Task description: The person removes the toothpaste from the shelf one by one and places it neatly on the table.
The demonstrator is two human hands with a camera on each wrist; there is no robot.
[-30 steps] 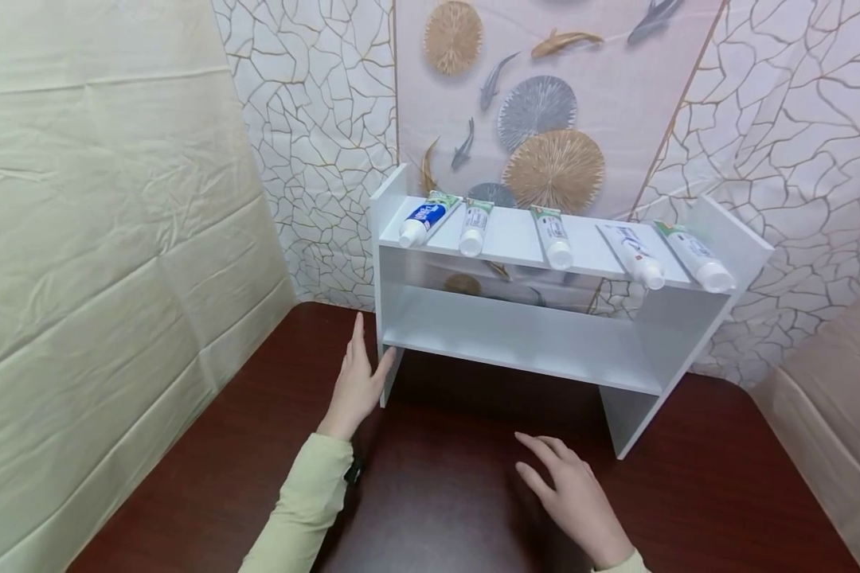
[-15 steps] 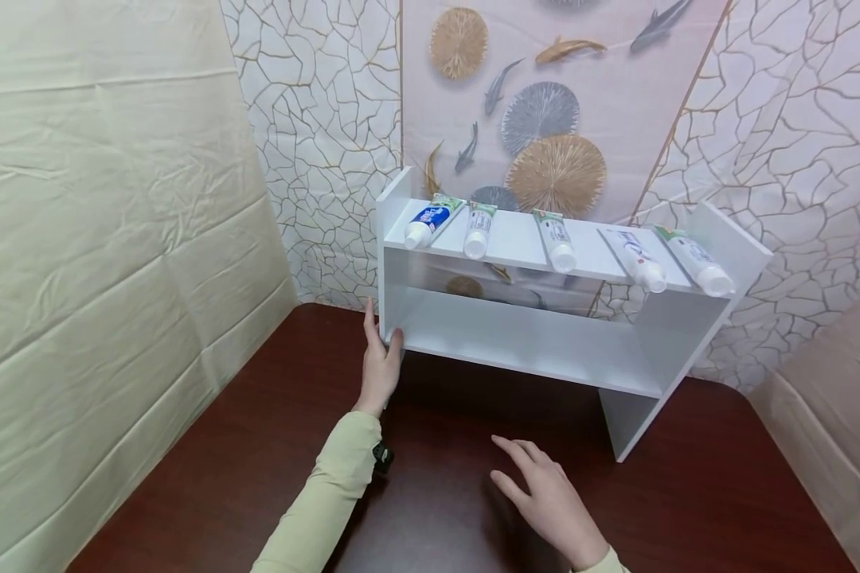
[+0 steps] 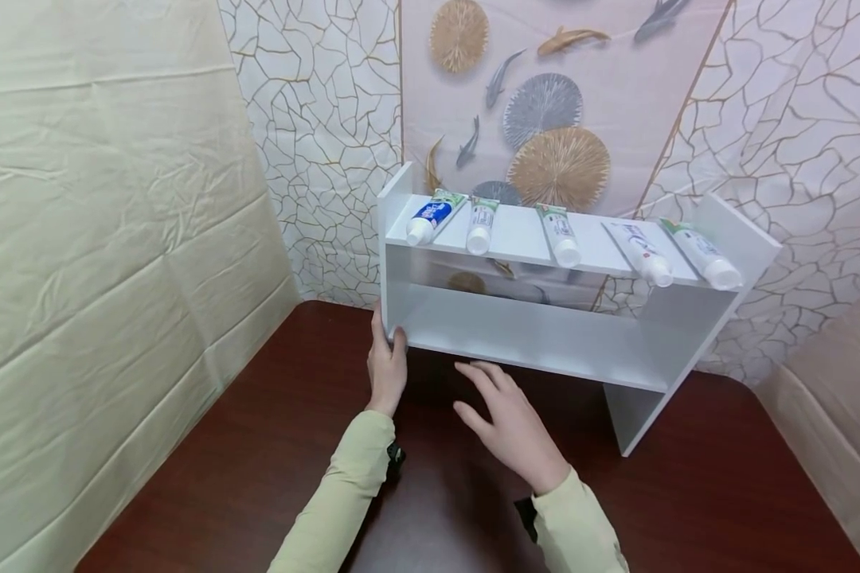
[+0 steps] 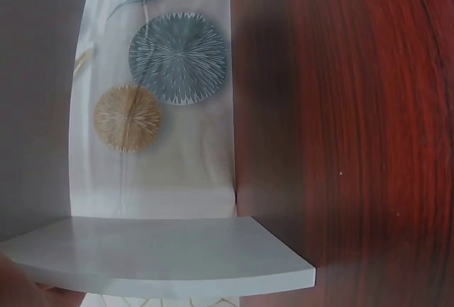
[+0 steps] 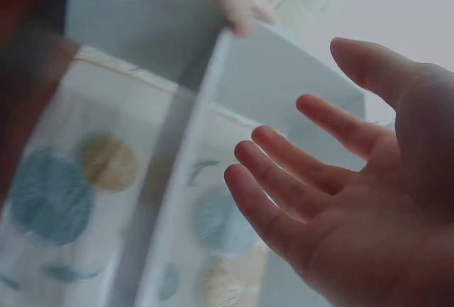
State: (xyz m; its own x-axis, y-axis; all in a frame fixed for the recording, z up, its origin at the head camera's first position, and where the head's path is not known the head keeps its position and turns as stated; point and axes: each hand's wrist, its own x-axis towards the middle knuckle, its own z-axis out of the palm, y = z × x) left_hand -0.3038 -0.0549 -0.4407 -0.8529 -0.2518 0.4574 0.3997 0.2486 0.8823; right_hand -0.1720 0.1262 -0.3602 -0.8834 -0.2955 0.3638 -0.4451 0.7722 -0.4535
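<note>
Head view: white rack point(image 3: 530, 326) is standing on the desk point(image 3: 731, 485), five tubes point(image 3: 562, 231) lying along its top shelf point(image 3: 519, 229)
Left hand point(image 3: 388, 372): is gripping the rack's left panel point(image 3: 398, 282), thumb in front, fingers outside
Right hand point(image 3: 512, 422): is hovering before the rack, fingers spread, holding nothing
Boards: are looking stiff and smooth, probably fairly light
Tubes: seemingly lying loose, so tilting the rack is risking a slide
Hold: both side panels, beside the lower shelf point(image 3: 573, 338), are likely offering firmest purchase
</note>
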